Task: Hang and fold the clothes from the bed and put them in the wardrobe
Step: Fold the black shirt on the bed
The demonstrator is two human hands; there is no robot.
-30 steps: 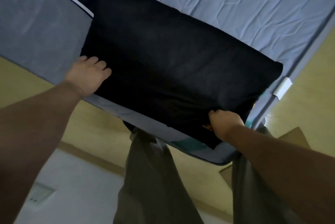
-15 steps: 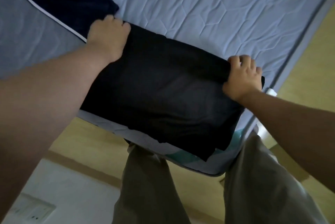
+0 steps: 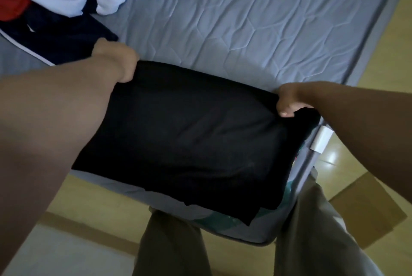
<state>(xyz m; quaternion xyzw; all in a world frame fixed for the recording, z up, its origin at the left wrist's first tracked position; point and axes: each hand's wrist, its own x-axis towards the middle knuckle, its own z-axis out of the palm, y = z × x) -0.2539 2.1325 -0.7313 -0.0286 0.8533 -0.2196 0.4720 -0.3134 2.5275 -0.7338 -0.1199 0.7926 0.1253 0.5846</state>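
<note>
Hands [image 3: 116, 62] [image 3: 289, 102] on black garment [image 3: 189, 141], fingers hidden

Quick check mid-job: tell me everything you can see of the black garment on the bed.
The black garment is plain, soft matte fabric, folded into a rough rectangle, with layered edges showing at its near right corner. It lies flat on the mattress by its near corner, overhanging the edge. The left hand grips its far left corner; the right hand pinches its far right corner.
</note>
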